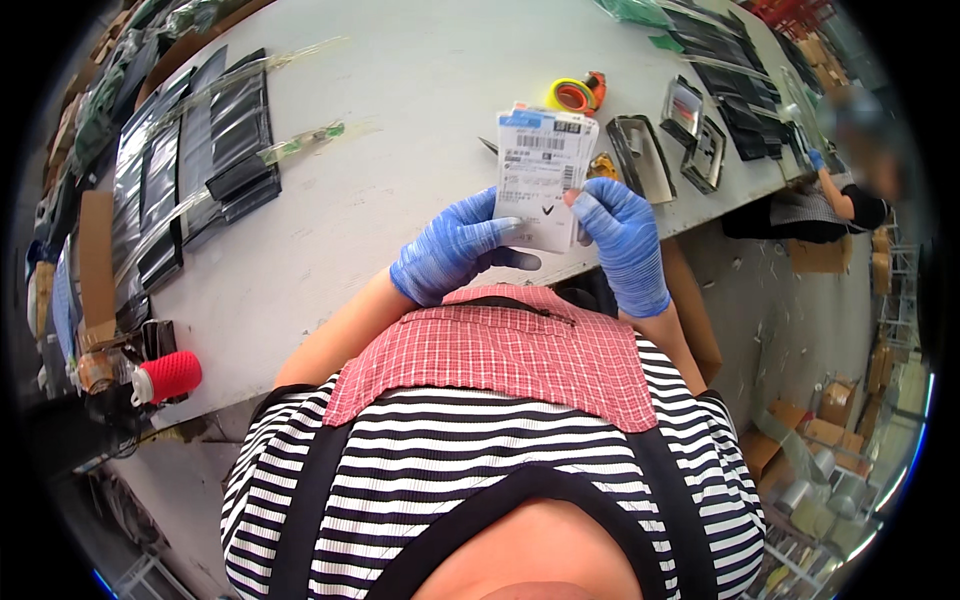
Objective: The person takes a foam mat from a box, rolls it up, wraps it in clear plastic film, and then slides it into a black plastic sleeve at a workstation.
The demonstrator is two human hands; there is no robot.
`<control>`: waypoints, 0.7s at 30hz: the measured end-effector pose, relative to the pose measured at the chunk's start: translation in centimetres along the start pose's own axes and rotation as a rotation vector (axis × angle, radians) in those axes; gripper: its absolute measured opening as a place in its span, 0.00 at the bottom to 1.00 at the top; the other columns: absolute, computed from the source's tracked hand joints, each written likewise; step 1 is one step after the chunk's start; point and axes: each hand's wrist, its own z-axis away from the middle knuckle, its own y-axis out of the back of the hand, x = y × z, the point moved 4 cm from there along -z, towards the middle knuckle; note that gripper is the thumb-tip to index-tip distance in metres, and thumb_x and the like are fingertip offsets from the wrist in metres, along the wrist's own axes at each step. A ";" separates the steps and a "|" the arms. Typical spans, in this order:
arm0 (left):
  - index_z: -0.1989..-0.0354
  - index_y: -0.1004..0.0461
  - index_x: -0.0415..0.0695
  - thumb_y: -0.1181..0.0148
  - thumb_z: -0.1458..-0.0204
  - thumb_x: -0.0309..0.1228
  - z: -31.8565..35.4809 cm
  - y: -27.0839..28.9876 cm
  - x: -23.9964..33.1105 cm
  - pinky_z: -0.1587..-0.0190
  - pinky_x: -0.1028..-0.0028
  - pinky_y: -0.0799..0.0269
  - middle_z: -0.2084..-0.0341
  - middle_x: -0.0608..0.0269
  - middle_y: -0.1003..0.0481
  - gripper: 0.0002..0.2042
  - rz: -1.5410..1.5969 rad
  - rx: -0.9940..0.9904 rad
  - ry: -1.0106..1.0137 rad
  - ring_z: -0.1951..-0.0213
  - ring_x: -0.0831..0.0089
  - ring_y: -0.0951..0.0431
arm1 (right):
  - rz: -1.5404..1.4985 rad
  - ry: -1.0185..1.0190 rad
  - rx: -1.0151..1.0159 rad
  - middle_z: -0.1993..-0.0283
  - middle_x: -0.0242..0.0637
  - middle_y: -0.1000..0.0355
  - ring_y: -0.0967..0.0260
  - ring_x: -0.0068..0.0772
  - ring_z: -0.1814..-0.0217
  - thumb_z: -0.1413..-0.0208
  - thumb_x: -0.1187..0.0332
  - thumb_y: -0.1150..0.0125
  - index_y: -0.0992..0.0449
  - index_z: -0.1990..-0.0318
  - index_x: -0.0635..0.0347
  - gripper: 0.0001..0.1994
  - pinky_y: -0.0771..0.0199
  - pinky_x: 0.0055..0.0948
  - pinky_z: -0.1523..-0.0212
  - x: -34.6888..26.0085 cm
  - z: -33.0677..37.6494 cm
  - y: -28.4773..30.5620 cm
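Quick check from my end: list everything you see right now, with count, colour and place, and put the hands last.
label sheets: small stack, white with black print, held above the table's near edge
table: one, pale grey, across the upper view
tape rolls: two, yellow and orange, behind the sheets
trays: three or so, dark and shiny, right of the sheets
flat packs: many, black, far left of the table
red-capped bottle: one, lower left
cardboard boxes: several, brown, floor at right
co-worker: one, far right
left hand: blue glove, holding the sheets
right hand: blue glove, holding the sheets
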 end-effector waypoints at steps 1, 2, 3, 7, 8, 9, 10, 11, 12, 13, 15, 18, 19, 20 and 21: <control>0.33 0.37 0.34 0.41 0.37 0.33 0.0 0.2 0.1 0.45 0.63 0.20 0.44 0.50 0.26 0.26 0.004 0.003 -0.002 0.46 0.61 0.22 | 0.003 -0.001 -0.023 0.77 0.24 0.31 0.38 0.12 0.76 0.39 0.66 0.34 0.21 0.67 0.62 0.08 0.36 0.16 0.74 0.0 -0.6 -0.1; 0.33 0.38 0.34 0.42 0.36 0.32 -0.1 0.3 0.2 0.46 0.63 0.19 0.44 0.50 0.26 0.26 0.008 0.005 -0.003 0.46 0.61 0.21 | 0.007 -0.003 -0.046 0.77 0.24 0.31 0.38 0.12 0.76 0.39 0.66 0.34 0.20 0.67 0.62 0.09 0.36 0.16 0.74 0.0 -1.3 0.0; 0.33 0.38 0.34 0.42 0.36 0.32 -0.2 0.3 0.0 0.46 0.64 0.19 0.44 0.50 0.26 0.26 0.021 0.003 -0.003 0.46 0.60 0.21 | 0.020 -0.010 -0.066 0.76 0.24 0.31 0.38 0.12 0.76 0.38 0.66 0.35 0.20 0.67 0.62 0.09 0.36 0.17 0.74 0.1 -1.7 0.3; 0.33 0.39 0.34 0.44 0.35 0.32 -1.1 0.1 -0.2 0.48 0.64 0.17 0.44 0.49 0.26 0.25 -0.002 0.054 0.021 0.46 0.59 0.21 | -0.073 -0.073 -0.049 0.71 0.27 0.26 0.34 0.13 0.71 0.38 0.65 0.35 0.21 0.62 0.63 0.09 0.32 0.17 0.69 0.2 -3.2 0.7; 0.33 0.39 0.34 0.44 0.35 0.32 -1.5 -0.1 -0.4 0.49 0.64 0.17 0.44 0.49 0.26 0.25 0.002 0.047 0.026 0.46 0.59 0.20 | -0.099 -0.044 -0.043 0.70 0.27 0.25 0.33 0.13 0.71 0.38 0.63 0.35 0.20 0.60 0.63 0.10 0.32 0.17 0.69 0.1 -3.5 1.2; 0.33 0.38 0.34 0.45 0.35 0.32 -1.6 -0.3 -0.4 0.49 0.64 0.17 0.44 0.49 0.26 0.25 -0.004 0.041 0.037 0.46 0.59 0.20 | -0.136 -0.013 -0.033 0.69 0.28 0.24 0.32 0.14 0.71 0.38 0.62 0.34 0.20 0.58 0.62 0.12 0.31 0.17 0.69 0.0 -3.9 1.4; 0.33 0.38 0.34 0.45 0.35 0.32 -1.7 -0.4 -0.4 0.49 0.64 0.17 0.44 0.49 0.26 0.25 -0.025 0.038 0.052 0.46 0.60 0.20 | -0.173 0.018 -0.021 0.67 0.28 0.23 0.30 0.14 0.70 0.38 0.61 0.33 0.20 0.56 0.62 0.13 0.30 0.17 0.68 0.0 -4.2 1.6; 0.33 0.38 0.34 0.45 0.35 0.32 -1.9 -0.6 -0.5 0.49 0.65 0.17 0.44 0.49 0.26 0.25 -0.047 0.033 0.068 0.46 0.60 0.21 | -0.220 0.033 -0.014 0.66 0.28 0.23 0.31 0.13 0.69 0.38 0.61 0.34 0.20 0.56 0.63 0.13 0.31 0.17 0.67 -0.2 -4.5 1.5; 0.33 0.38 0.34 0.45 0.35 0.32 -2.1 -0.9 -0.5 0.49 0.65 0.17 0.44 0.49 0.26 0.25 -0.071 0.023 0.080 0.46 0.61 0.21 | -0.265 0.054 -0.004 0.64 0.28 0.22 0.31 0.13 0.67 0.37 0.62 0.35 0.20 0.56 0.63 0.13 0.31 0.16 0.66 -0.7 -4.9 1.3; 0.33 0.38 0.33 0.44 0.35 0.32 -2.1 -1.1 -0.6 0.49 0.65 0.17 0.44 0.49 0.26 0.25 -0.081 0.018 0.082 0.46 0.61 0.21 | -0.310 0.074 0.007 0.63 0.28 0.22 0.31 0.12 0.66 0.37 0.62 0.35 0.20 0.56 0.64 0.13 0.31 0.16 0.65 -0.9 -5.2 1.3; 0.33 0.38 0.33 0.44 0.35 0.32 -2.2 -1.4 -0.8 0.49 0.65 0.17 0.44 0.49 0.26 0.25 -0.102 0.006 0.082 0.46 0.63 0.21 | -0.338 -0.007 -0.004 0.62 0.28 0.22 0.29 0.14 0.63 0.37 0.63 0.36 0.19 0.55 0.65 0.13 0.29 0.16 0.61 0.5 -5.8 2.2; 0.33 0.38 0.33 0.44 0.35 0.31 -2.5 -1.7 -1.1 0.49 0.66 0.17 0.44 0.49 0.26 0.25 -0.126 0.019 0.088 0.46 0.63 0.21 | -0.432 -0.052 -0.005 0.62 0.30 0.22 0.27 0.16 0.61 0.37 0.65 0.36 0.19 0.56 0.65 0.11 0.28 0.18 0.59 1.4 -6.3 2.8; 0.33 0.38 0.33 0.44 0.35 0.30 -2.6 -1.7 -1.4 0.49 0.66 0.17 0.44 0.50 0.26 0.25 -0.122 0.021 0.090 0.46 0.63 0.21 | -0.492 -0.069 0.000 0.62 0.30 0.22 0.27 0.17 0.61 0.37 0.65 0.36 0.18 0.57 0.65 0.11 0.28 0.18 0.58 1.6 -6.3 2.8; 0.33 0.38 0.33 0.44 0.35 0.30 -2.8 -1.6 -1.7 0.49 0.66 0.17 0.44 0.50 0.26 0.25 -0.119 0.023 0.091 0.46 0.63 0.21 | -0.552 -0.086 0.006 0.62 0.31 0.22 0.27 0.17 0.61 0.38 0.65 0.36 0.18 0.57 0.64 0.10 0.28 0.18 0.57 1.7 -6.3 2.7; 0.33 0.38 0.33 0.44 0.35 0.30 -2.9 -1.7 -1.9 0.49 0.66 0.17 0.44 0.50 0.26 0.25 -0.114 0.025 0.091 0.46 0.63 0.21 | -0.549 -0.098 0.020 0.62 0.31 0.22 0.26 0.18 0.61 0.38 0.65 0.36 0.18 0.57 0.64 0.11 0.28 0.19 0.57 1.5 -6.1 2.7</control>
